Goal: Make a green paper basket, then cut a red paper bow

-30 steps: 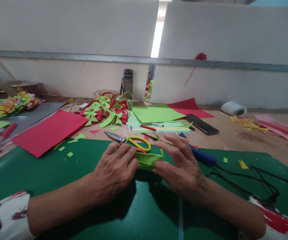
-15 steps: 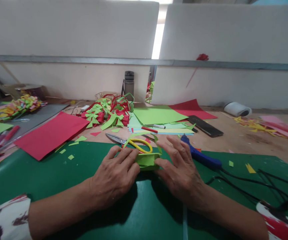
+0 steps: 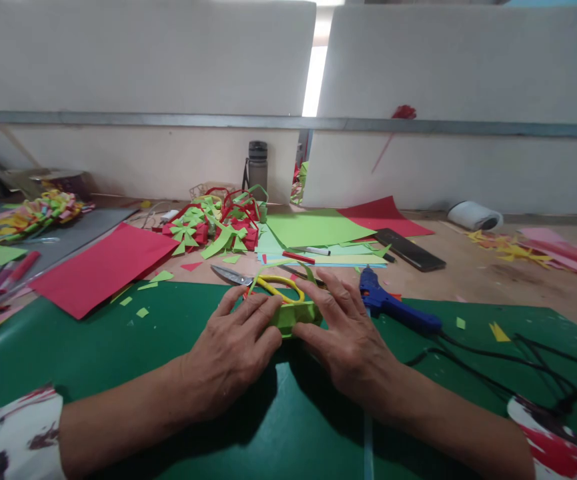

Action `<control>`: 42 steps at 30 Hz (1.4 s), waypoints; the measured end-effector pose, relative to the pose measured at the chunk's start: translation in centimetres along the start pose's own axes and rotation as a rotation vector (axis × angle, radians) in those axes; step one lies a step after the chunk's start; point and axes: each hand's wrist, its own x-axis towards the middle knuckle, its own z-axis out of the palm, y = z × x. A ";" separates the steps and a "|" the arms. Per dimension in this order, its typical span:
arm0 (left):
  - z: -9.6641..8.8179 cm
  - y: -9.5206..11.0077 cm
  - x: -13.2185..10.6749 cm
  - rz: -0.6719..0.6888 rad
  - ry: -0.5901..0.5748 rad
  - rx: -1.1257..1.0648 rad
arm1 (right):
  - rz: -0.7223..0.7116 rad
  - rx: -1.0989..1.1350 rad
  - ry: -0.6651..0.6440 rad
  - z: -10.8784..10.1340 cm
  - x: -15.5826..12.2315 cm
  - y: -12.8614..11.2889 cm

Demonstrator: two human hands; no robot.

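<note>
Between my two hands is a small green paper basket (image 3: 293, 319) with a thin looped handle, resting on the green mat (image 3: 133, 360). My left hand (image 3: 241, 337) is closed on its left end, fingers over the top edge. My right hand (image 3: 345, 327) grips the other end, thumb along the near side and fingers on the far side; they hide much of that end. Just behind the basket lie scissors with yellow handles (image 3: 301, 293), their blades pointing left. A blue glue gun (image 3: 403, 310) rests right of my right hand.
Red paper (image 3: 108, 267) lies to the left. Small red and green paper baskets (image 3: 208, 227) stand at the back, near a grey bottle (image 3: 257, 167). Green sheets (image 3: 318, 228), a phone (image 3: 411, 250) and a white roll (image 3: 475, 216) lie behind. The glue gun's black cord (image 3: 488, 375) trails right.
My right hand has shifted left and closed in on the basket's right end, its thumb now farther along the near side. My left hand stays almost in place.
</note>
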 end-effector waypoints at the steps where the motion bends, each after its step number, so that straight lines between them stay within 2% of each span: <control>1: 0.0 0.0 0.0 -0.001 0.002 0.000 | 0.003 -0.001 -0.013 0.0 0.0 0.0; 4: 0.0 0.0 0.0 -0.008 0.003 0.003 | 0.024 -0.045 -0.033 -0.1 -0.1 0.1; 8: 0.1 0.0 -0.1 -0.022 -0.010 -0.012 | 0.029 -0.083 0.027 -0.1 -0.5 0.5; 12: 0.3 0.0 -0.4 -0.031 -0.015 -0.024 | -0.005 -0.053 0.074 0.1 -0.8 0.8; 17: 0.4 0.3 -0.3 -0.036 -0.013 -0.044 | -0.030 0.012 0.061 0.1 -0.5 0.7; 22: 0.4 0.3 -0.3 -0.028 -0.002 -0.040 | 0.039 -0.046 0.121 -0.8 -0.3 1.0; 28: 0.4 0.2 -0.3 -0.024 -0.011 -0.063 | 0.082 -0.051 0.076 -0.9 -0.8 1.0; 35: 0.8 0.1 -0.5 -0.070 -0.016 -0.110 | 0.091 -0.020 0.095 -0.5 -0.7 0.7; 42: 0.7 0.8 0.0 -0.094 -0.003 -0.083 | 0.045 0.009 0.136 -0.6 -0.4 0.7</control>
